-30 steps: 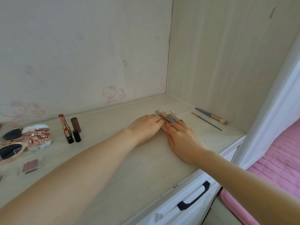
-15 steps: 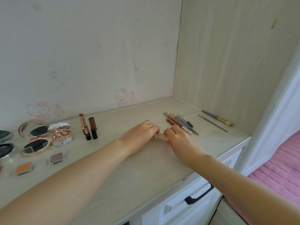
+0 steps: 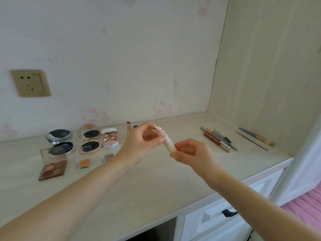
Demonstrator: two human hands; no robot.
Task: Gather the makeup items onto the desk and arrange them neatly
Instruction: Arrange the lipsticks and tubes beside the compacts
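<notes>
A cream tube with a small figure cap [image 3: 167,141] is held tilted above the desk [image 3: 156,180]. My left hand [image 3: 142,144] pinches its upper end and my right hand [image 3: 192,152] grips its lower end. Left of my hands lie round compacts [image 3: 89,139], a rose-gold case [image 3: 110,140], an open eyeshadow palette [image 3: 53,164] and two small shadow pans [image 3: 85,163]. A lipstick [image 3: 128,126] stands behind my left hand. A bundle of brushes and pencils [image 3: 218,140] lies to the right, with two more brushes [image 3: 254,138] beyond.
A wood side panel [image 3: 269,75] closes the desk on the right. A wall socket [image 3: 30,83] sits on the wallpapered back wall. White drawers with a black handle [image 3: 229,213] run under the desk's front edge, and pink bedding [image 3: 309,211] is at the lower right.
Both hands have lifted off the desk by the brush bundle, now holding the cream tube between them. The view has swung up and left, showing more compacts and the socket.
</notes>
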